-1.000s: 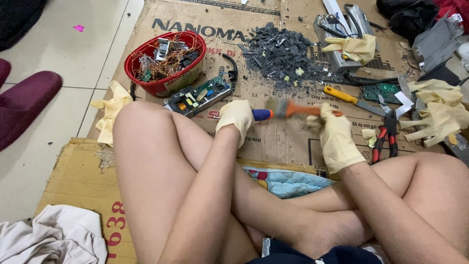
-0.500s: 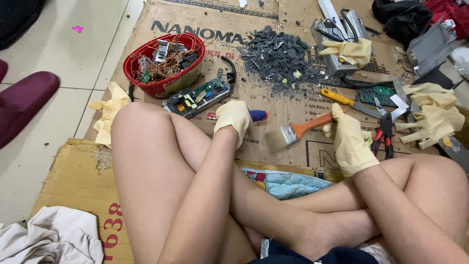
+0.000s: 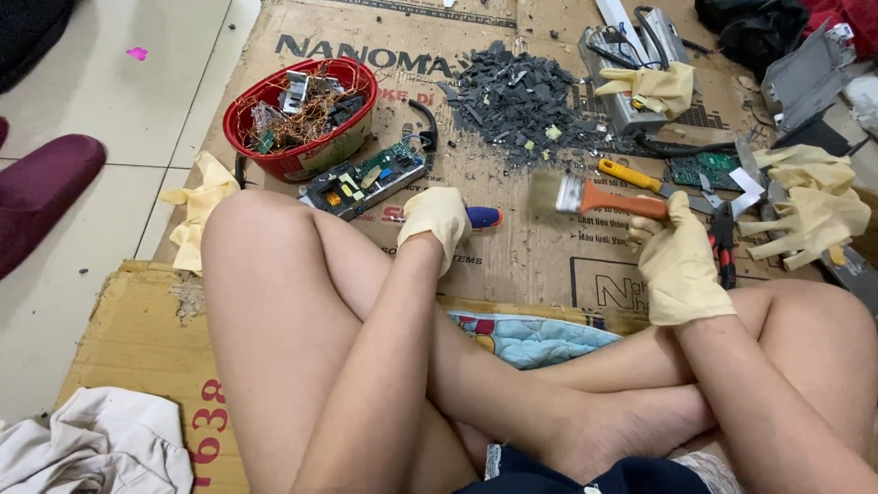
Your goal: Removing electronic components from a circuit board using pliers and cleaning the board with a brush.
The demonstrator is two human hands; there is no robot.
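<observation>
Since the earlier frames the paintbrush (image 3: 599,197) has swung from pointing down-left to lying nearly level, bristles to the left, lifted just off the cardboard sheet (image 3: 530,265). The left hand has barely shifted.

Right hand (image 3: 675,261), in a pale yellow glove, is clenched around the orange handle of the paintbrush; bristle end blurred, so it is in motion. Left hand (image 3: 437,220), same glove type, rests knuckles-down on the cardboard with fingers curled over a blue-handled tool (image 3: 483,217); only the blue end shows, grip firmness cannot be told.

Step in hand, as a judgement: sweeping loose debris across the cardboard toward the heap of grey fragments (image 3: 517,96) lying far, centre. A following stroke would call for dropping the bristles back to the sheet and drawing them past the tools without scattering small parts.

Around the hands:
- Circuit board (image 3: 366,177), green with yellow parts, just far-left of the left hand.
- Red basket (image 3: 302,155), far left, holding copper wire and scraps.
- Orange-handled screwdriver (image 3: 631,176), just beyond the brush.
- Red-handled pliers (image 3: 722,238), right of the right hand.
- Spare gloves (image 3: 809,210) piled at right.

Markings: large dark block lettering along the far edge of the cardboard; smaller printed lines and a boxed mark near the right hand; red numerals near left.
</observation>
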